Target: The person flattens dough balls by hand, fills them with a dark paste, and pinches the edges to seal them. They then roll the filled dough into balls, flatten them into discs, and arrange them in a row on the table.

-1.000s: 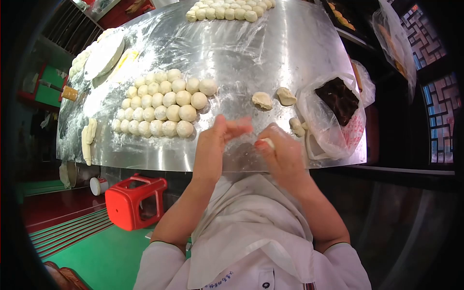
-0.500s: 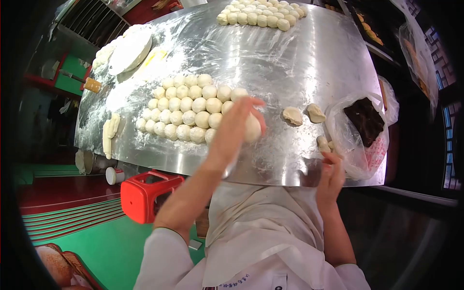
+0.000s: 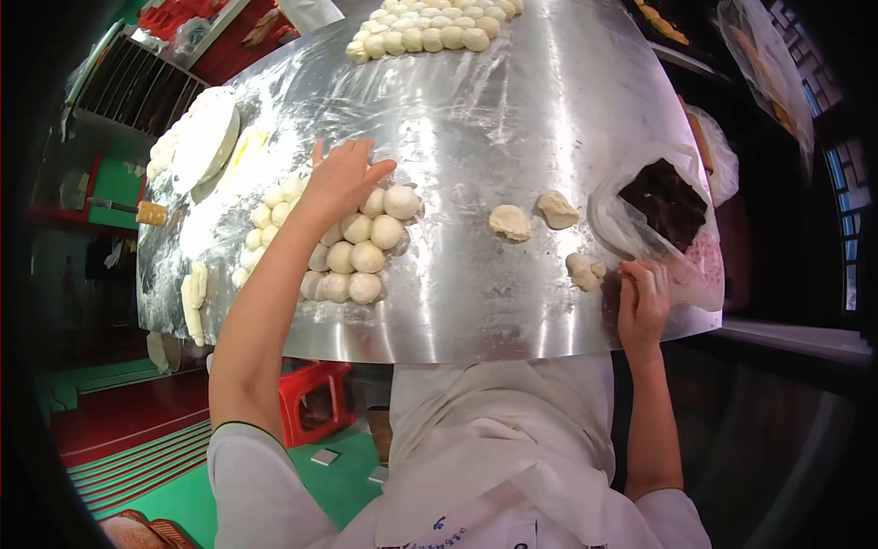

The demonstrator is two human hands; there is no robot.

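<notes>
My left hand [image 3: 344,181] reaches over the back rows of a block of round dough balls [image 3: 368,257], thumb and fingers spread apart. Nothing shows in its grasp, though its palm side is hidden. The hand and forearm cover part of the block. Near the table's front edge, my right hand [image 3: 645,297] has its fingers loosely bent, with nothing visible in them. Just left of it lies a small knobbly dough lump [image 3: 585,272]. Two larger dough pieces [image 3: 509,222] sit farther back. Close to its fingertips is a clear plastic bag [image 3: 611,216] with a dark brown block [image 3: 665,203] in it.
More dough balls [image 3: 439,38] stand in rows at the table's far side. On the left are a large white round object [image 3: 207,146], dough strips [image 3: 194,302] and flour on the metal table [image 3: 476,137]. A red stool [image 3: 315,403] stands below the front edge.
My left hand has moved left and away from me, from the block's right edge onto its back rows. My right hand has drawn slightly away from the small dough lump. The view has shifted.
</notes>
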